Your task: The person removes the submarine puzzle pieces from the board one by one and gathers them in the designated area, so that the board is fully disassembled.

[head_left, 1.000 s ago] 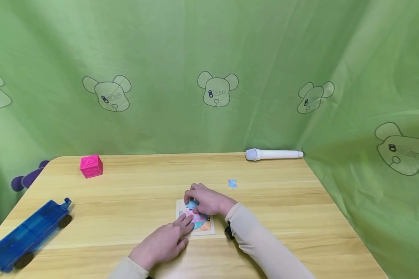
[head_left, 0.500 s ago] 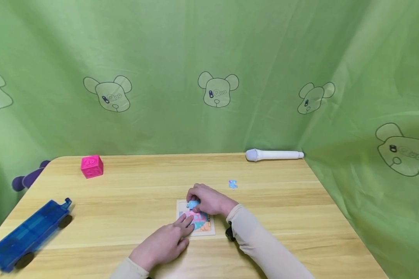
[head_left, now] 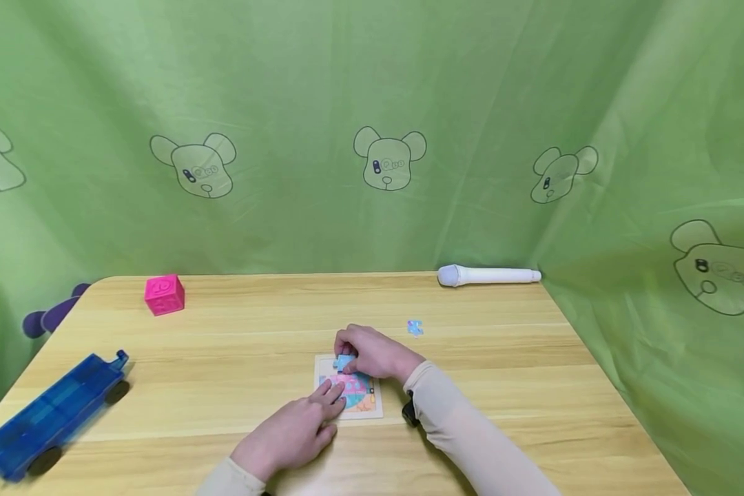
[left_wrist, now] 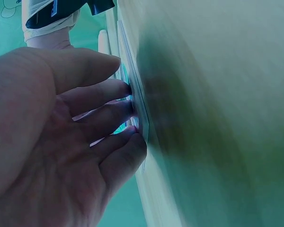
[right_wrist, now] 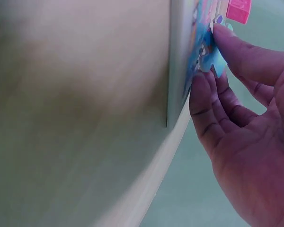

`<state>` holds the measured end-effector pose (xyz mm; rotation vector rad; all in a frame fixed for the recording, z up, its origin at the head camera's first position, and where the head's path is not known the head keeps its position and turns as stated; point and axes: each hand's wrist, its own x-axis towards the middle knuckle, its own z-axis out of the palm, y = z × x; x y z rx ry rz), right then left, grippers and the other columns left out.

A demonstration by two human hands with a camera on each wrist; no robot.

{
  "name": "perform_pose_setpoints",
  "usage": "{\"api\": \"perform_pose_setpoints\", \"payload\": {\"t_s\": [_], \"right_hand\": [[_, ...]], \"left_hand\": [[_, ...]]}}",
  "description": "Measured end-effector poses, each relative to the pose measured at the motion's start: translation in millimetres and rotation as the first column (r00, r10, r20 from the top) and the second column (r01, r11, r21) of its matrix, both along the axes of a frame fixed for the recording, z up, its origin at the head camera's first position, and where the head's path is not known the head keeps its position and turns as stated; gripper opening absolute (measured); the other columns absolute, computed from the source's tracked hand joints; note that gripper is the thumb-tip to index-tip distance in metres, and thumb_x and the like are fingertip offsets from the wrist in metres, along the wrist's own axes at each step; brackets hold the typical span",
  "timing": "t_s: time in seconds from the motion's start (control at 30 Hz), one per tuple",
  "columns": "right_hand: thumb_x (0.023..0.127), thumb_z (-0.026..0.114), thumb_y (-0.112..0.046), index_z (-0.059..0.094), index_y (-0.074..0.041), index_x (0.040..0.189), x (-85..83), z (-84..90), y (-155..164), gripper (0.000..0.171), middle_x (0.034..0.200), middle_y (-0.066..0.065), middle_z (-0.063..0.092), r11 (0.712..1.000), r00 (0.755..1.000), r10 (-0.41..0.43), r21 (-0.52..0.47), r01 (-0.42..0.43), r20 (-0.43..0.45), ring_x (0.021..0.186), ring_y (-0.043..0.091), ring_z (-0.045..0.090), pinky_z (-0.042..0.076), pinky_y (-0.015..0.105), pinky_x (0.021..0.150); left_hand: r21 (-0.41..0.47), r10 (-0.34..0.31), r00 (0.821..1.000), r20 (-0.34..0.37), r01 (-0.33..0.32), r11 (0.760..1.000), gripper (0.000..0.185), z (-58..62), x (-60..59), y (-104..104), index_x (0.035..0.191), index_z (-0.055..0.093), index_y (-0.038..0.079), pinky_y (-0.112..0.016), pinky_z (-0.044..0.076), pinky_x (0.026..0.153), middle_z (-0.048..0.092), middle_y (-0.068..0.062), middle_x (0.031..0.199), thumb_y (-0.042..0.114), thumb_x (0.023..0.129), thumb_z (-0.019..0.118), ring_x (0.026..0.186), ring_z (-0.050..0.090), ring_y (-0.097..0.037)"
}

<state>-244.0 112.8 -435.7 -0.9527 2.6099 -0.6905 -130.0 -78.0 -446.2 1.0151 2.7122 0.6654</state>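
Here two hands: right hand (head_left: 375, 355) pinching one puzzle piece (head_left: 345, 362); left hand (head_left: 294, 430) spread on one puzzle board (head_left: 372, 408).

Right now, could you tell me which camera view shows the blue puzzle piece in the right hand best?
The right wrist view: the blue puzzle piece is close up, pinched by the right hand against the puzzle board. The head view shows it small under the fingers; the left wrist view shows none of it.
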Motion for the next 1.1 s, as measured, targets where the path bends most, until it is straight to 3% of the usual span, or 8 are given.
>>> {"api": "perform_pose_setpoints", "payload": {"t_s": [0.33,0.63,0.93,1.1], "right_hand": [[0.092,0.064,0.000,0.067,-0.011,0.097,-3.4,-1.5,5,0.013,0.085,-0.002,0.060,0.995,0.998,0.013,-0.096,-0.008,0.054,0.080,0.012,0.055,0.050,0.027,0.074],[0.091,0.065,0.002,0.065,-0.008,0.095,-8.0,8.5,16,0.011,0.085,-0.002,0.060,0.988,0.996,-0.056,-0.142,0.066,0.072,0.080,0.012,0.057,0.051,0.028,0.075],[0.087,0.065,0.006,0.066,-0.005,0.092,-22.1,25.3,58,0.012,0.085,0.005,0.063,0.966,0.994,-0.095,-0.236,0.106,0.058,0.081,0.016,0.058,0.053,0.031,0.075],[0.087,0.062,0.008,0.066,-0.004,0.092,-29.1,28.6,90,0.013,0.084,0.006,0.062,0.953,0.985,-0.164,-0.248,0.173,0.054,0.080,0.018,0.057,0.052,0.032,0.073]], "left_hand": [[0.000,0.002,1.000,0.004,-0.002,1.000,0.042,-0.7,-0.6,0,0.134,0.057,-0.003,-0.049,0.035,0.109,0.041,-0.016,0.149,0.016,0.097,0.061,0.139,0.034,-0.035],[-0.001,0.003,1.000,-0.005,-0.003,1.000,0.043,0.7,0.0,0,0.135,0.057,-0.003,-0.049,0.035,0.109,0.042,-0.016,0.149,0.017,0.097,0.061,0.139,0.034,-0.035],[-0.014,0.017,1.000,-0.001,-0.017,1.000,0.043,0.2,0.1,0,0.137,0.055,-0.002,-0.048,0.032,0.111,0.039,-0.014,0.151,0.017,0.098,0.059,0.140,0.032,-0.034],[-0.012,0.020,1.000,0.008,-0.020,1.000,0.043,0.4,0.8,0,0.137,0.054,-0.002,-0.048,0.032,0.111,0.038,-0.014,0.152,0.016,0.098,0.058,0.141,0.031,-0.034]]}}
